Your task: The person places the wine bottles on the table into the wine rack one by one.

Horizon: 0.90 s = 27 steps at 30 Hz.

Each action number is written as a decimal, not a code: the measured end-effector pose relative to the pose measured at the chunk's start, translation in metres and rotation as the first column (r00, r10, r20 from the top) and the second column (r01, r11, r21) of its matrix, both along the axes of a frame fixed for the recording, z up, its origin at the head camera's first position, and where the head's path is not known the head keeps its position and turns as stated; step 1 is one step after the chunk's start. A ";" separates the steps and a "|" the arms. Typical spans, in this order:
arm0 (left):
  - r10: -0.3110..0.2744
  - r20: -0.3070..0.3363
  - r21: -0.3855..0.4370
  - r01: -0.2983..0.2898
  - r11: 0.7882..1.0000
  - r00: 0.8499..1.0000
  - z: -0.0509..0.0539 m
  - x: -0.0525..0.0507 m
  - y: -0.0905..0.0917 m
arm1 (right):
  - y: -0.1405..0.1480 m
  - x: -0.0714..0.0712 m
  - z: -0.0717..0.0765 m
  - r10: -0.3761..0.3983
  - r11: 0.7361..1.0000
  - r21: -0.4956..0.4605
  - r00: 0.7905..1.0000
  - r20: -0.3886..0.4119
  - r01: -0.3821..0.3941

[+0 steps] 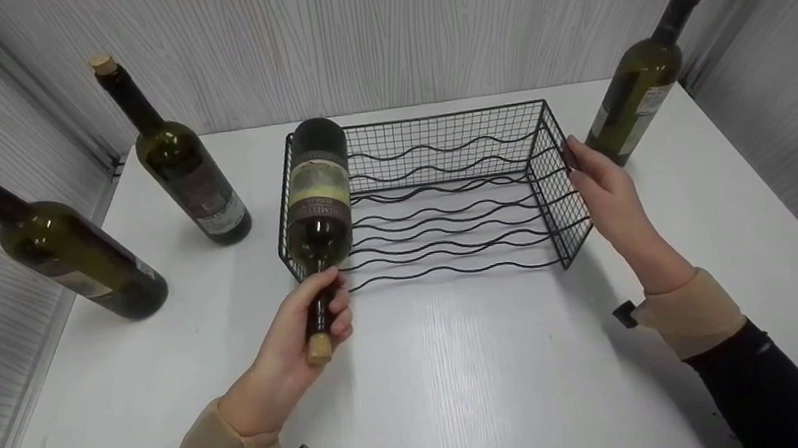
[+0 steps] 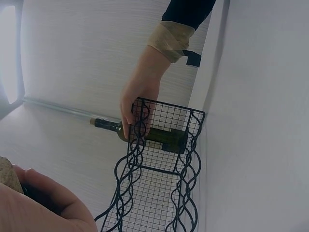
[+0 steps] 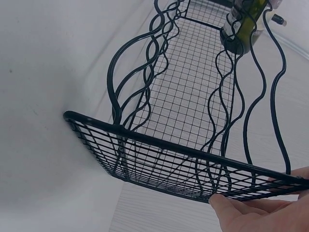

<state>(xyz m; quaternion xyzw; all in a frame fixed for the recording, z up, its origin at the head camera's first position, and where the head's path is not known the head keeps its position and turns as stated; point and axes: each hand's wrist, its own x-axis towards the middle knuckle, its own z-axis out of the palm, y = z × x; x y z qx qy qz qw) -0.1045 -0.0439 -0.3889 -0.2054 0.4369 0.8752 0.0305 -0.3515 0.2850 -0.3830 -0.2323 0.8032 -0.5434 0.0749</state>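
Note:
A dark green wine bottle [image 1: 319, 195] with a cork lies over the left end of a black wire wine rack [image 1: 445, 249], its neck toward me. My left hand [image 1: 299, 329] grips that neck, thumb on top and fingers curled round it. At the rack's right end, my right hand [image 1: 608, 189] holds the mesh side panel, with the thumb on the outer face. The right wrist view shows the right hand's fingertips [image 3: 219, 200] at the panel's edge. In that view the gripped bottle [image 3: 244, 24] shows at the rack's far end.
Two corked wine bottles stand upright on the left, one nearer [image 1: 80, 258] and one farther back [image 1: 194, 185]. Another corked bottle [image 1: 639, 95] stands just behind my right hand. The white table [image 1: 459, 394] is bounded by grey wood-grain panels [image 1: 388, 35] at the back and sides.

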 end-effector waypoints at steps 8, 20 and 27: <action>-0.003 -0.008 -0.001 0.003 1.000 1.000 0.000 0.001 0.000 | 0.001 0.000 -0.001 0.009 1.000 -0.012 1.000 -0.003 -0.009; -0.006 -0.014 -0.005 0.006 1.000 1.000 0.001 0.003 0.000 | 0.006 -0.002 0.006 -0.010 0.999 0.034 1.000 -0.001 0.010; -0.006 -0.012 -0.010 0.006 1.000 1.000 0.001 0.003 0.000 | 0.017 -0.005 0.018 -0.088 0.996 0.021 0.996 -0.012 0.089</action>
